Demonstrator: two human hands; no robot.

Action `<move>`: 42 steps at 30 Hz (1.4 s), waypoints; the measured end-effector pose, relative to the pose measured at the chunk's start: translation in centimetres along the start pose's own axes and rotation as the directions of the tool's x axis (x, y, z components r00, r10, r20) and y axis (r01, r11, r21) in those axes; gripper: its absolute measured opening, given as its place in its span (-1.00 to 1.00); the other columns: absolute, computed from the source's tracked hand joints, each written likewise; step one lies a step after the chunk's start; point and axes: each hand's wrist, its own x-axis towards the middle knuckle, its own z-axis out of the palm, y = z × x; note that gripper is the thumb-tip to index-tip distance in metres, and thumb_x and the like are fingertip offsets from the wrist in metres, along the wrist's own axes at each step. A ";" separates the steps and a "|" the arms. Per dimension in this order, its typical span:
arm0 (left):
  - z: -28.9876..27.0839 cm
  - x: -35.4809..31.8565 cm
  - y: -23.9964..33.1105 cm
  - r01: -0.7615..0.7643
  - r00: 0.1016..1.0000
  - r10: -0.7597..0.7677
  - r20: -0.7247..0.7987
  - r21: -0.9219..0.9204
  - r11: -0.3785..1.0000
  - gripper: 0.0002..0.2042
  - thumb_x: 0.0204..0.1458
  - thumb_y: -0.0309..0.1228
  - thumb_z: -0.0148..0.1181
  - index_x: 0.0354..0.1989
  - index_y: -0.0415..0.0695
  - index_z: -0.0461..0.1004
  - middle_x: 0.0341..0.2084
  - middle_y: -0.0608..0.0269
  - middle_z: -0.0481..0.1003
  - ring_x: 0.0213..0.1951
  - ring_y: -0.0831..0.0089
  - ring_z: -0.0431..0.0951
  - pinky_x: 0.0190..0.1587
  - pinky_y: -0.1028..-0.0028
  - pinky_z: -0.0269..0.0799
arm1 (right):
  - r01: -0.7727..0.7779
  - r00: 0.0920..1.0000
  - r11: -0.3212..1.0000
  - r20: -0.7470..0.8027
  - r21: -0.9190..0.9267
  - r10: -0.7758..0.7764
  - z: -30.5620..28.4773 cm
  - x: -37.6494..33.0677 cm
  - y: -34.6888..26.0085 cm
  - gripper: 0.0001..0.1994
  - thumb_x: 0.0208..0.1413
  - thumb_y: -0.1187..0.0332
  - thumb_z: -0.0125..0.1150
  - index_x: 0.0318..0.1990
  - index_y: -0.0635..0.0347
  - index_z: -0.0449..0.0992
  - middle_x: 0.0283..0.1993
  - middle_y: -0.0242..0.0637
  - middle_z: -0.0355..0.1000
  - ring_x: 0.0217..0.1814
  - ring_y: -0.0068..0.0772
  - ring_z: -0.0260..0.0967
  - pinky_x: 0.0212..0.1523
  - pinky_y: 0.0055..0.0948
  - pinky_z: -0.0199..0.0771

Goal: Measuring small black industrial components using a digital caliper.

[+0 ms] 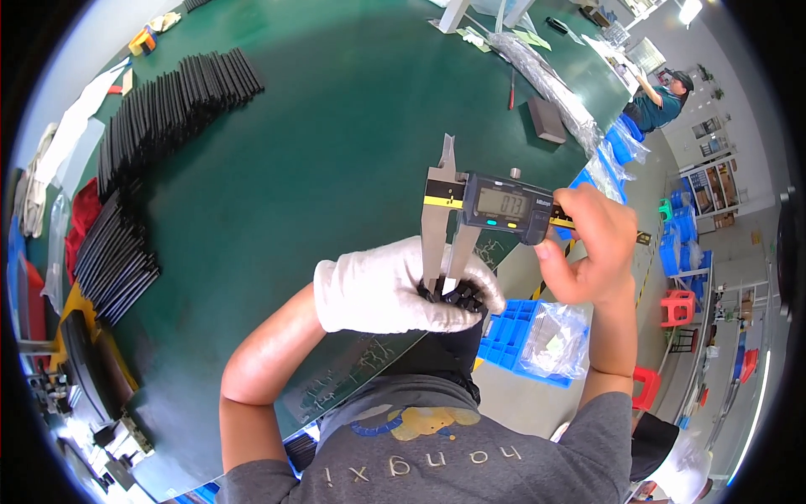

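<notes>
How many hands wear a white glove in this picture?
1: the left hand, holding a small black part. The right hand on the digital caliper is bare.

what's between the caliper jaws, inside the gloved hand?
A small black part sits between the jaws of the digital caliper, held by the gloved left hand. The glove covers most of it, so its shape is unclear. The bare right hand holds the slider.

A factory workshop is indicated by a long green workbench point(319, 168) on which rows of identical black parts point(168, 101) are laid out, by stacked blue plastic bins point(512, 332) set on the floor, and by shelving point(714, 189) near which another worker point(659, 97) is seated.
</notes>
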 end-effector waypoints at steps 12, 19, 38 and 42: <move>-0.2 -0.3 0.2 0.015 0.999 -0.014 0.038 -0.025 1.000 -0.79 -0.02 -0.48 0.18 -0.18 -0.22 0.47 -0.32 0.26 0.51 -0.23 0.52 0.48 -0.14 0.50 0.38 | 0.070 0.996 0.997 0.043 0.046 -0.072 0.7 1.2 1.1 -0.67 -0.32 0.21 0.34 -0.46 0.22 0.40 -0.66 -0.31 0.19 -0.72 -0.30 0.15 -0.71 -0.45 0.08; -0.4 -0.3 0.0 0.010 0.998 -0.011 0.063 0.009 1.000 -0.78 -0.02 -0.47 0.17 -0.18 -0.20 0.47 -0.31 0.24 0.51 -0.23 0.51 0.48 -0.14 0.49 0.38 | 0.100 0.994 0.994 0.047 0.049 -0.103 1.2 1.7 1.5 -0.61 -0.37 0.10 0.40 -0.53 0.20 0.40 -0.68 -0.32 0.21 -0.75 -0.31 0.15 -0.72 -0.46 0.06; 0.0 0.4 1.3 0.052 0.998 -0.056 0.014 0.189 0.981 -0.80 -0.04 -0.53 0.19 -0.20 -0.23 0.48 -0.36 0.21 0.50 -0.32 0.51 0.48 -0.21 0.53 0.39 | -0.118 0.990 0.973 -0.053 0.200 0.131 1.5 -1.1 0.9 -0.73 -0.16 0.24 0.32 -0.36 0.20 0.43 -0.54 -0.30 0.33 -0.63 -0.24 0.29 -0.63 -0.38 0.23; 1.4 0.4 -0.5 0.056 0.933 0.076 -0.350 0.352 0.934 -0.85 -0.02 -0.52 0.18 -0.26 -0.24 0.46 -0.50 0.26 0.47 -0.49 0.56 0.44 -0.38 0.57 0.38 | -0.522 0.763 0.618 -0.003 0.588 0.646 5.2 -7.6 0.9 -0.73 -0.08 0.23 0.28 -0.32 0.23 0.44 -0.63 -0.40 0.23 -0.66 -0.56 0.13 -0.61 -0.50 0.12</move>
